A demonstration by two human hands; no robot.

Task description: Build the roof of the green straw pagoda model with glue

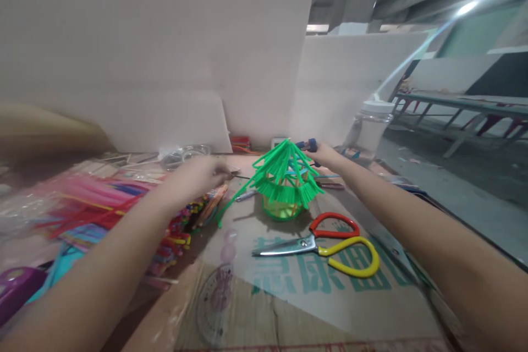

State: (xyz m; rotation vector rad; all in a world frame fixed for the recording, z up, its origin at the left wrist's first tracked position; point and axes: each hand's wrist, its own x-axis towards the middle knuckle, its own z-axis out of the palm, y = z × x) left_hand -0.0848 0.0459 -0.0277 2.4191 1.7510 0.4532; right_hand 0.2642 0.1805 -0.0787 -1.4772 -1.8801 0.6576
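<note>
Beside the hut [285, 193], the right hand [324, 155] grips a blue tool [307, 146]; the left hand [215, 170] curls, hold unclear. Roof [284, 165] work seems underway, the next move needing a steady strand [235, 202].

in the middle of the frame stands a green fuzzy-stemmed hut [284, 190], its pointed roof fringed and a loose strand trailing down to the left. the right hand [325, 155] holds a dark blue tool [308, 146] just beside the roof's upper right. left of the hut, the left hand [214, 170] is curled near a thin dark stick [241, 176]; blur hides whether it grips it. scissors [307, 244] with one red and one yellow handle lie below centre on printed cardboard [313, 313], a clear protractor [203, 308] lower left of them. colourful fuzzy stems [93, 192] heap at left; white boards [157, 55] stand behind.
</note>
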